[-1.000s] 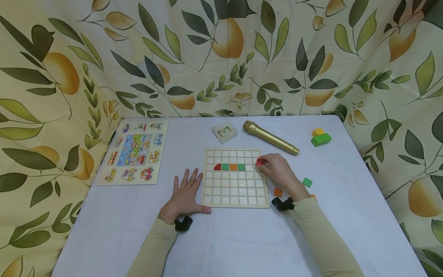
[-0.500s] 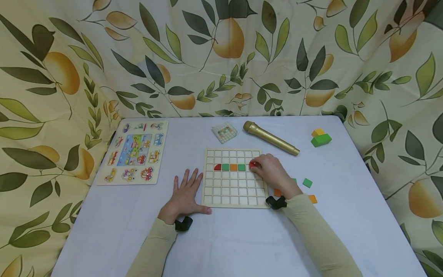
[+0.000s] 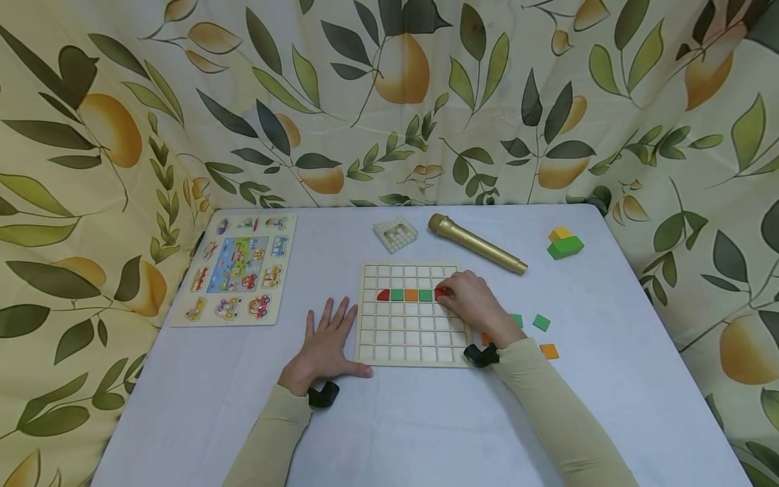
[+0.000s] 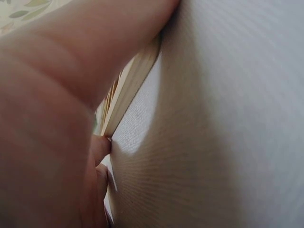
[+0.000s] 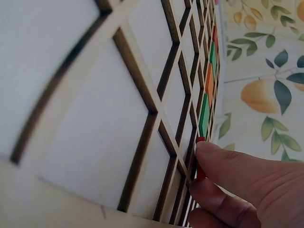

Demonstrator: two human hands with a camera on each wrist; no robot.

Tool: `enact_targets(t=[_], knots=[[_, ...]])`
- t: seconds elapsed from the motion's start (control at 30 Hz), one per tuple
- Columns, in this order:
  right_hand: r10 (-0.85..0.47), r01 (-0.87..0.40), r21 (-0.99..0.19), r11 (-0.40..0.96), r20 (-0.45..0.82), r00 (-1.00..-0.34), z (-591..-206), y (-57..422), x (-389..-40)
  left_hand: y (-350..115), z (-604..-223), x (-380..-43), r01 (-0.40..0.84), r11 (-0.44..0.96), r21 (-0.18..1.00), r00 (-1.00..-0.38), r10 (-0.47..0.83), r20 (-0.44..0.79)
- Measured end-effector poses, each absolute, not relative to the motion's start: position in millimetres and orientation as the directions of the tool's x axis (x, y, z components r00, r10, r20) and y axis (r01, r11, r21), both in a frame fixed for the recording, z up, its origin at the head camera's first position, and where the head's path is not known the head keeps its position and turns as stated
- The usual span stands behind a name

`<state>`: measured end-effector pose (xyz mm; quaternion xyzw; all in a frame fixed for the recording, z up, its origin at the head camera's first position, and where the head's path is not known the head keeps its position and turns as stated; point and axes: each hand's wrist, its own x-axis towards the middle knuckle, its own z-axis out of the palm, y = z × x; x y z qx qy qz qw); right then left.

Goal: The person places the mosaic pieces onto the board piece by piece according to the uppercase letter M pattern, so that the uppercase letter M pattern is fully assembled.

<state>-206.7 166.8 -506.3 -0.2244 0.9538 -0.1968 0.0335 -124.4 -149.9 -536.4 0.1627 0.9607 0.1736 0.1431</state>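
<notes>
A wooden grid board [image 3: 395,331] lies on the table with a row of coloured tiles in its second row from the back: a red rounded tile [image 3: 383,295], a green tile [image 3: 397,295], an orange tile [image 3: 411,295] and another green tile [image 3: 425,295]. Thumb and fingers of my right hand [image 3: 475,301] pinch a red tile [image 5: 201,156] at the right end of this row, beside the green one; the fingers partly hide it. My left hand [image 3: 325,345] rests flat with fingers spread on the table, its thumb along the board's near left corner.
Loose green tiles [image 3: 541,322] and orange tiles [image 3: 550,351] lie right of the board, partly behind the right wrist. Behind it are a small patterned card [image 3: 395,233] and a gold microphone [image 3: 477,245]. A picture puzzle [image 3: 237,270] lies left, green and yellow blocks [image 3: 565,247] far right.
My right hand has slid left over the board with the red tile, from the right edge to beside the row's last green tile. The left hand stays still.
</notes>
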Motion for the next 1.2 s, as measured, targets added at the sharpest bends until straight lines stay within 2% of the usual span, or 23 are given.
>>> enact_targets(t=[0.53, 0.83, 1.2], knots=[[-0.464, -0.447, -0.404, 0.798, 0.061, -0.884, -508.6, 166.1, -205.9, -149.5, -533.4, -124.4, 0.266, 0.885, 0.382, -0.907, 0.364, -0.211], [-0.402, -0.369, -0.478, 0.797, 0.035, -0.915, -502.9, 176.4, -200.9, -149.6, -534.4, -123.6, 0.271, 0.885, 0.380, -0.905, 0.368, -0.211], [-0.333, -0.291, -0.545, 0.786, 0.022, -0.943, -498.3, 210.6, -195.5, -149.7, -533.6, -123.5, 0.269, 0.885, 0.381, -0.906, 0.366, -0.210]])
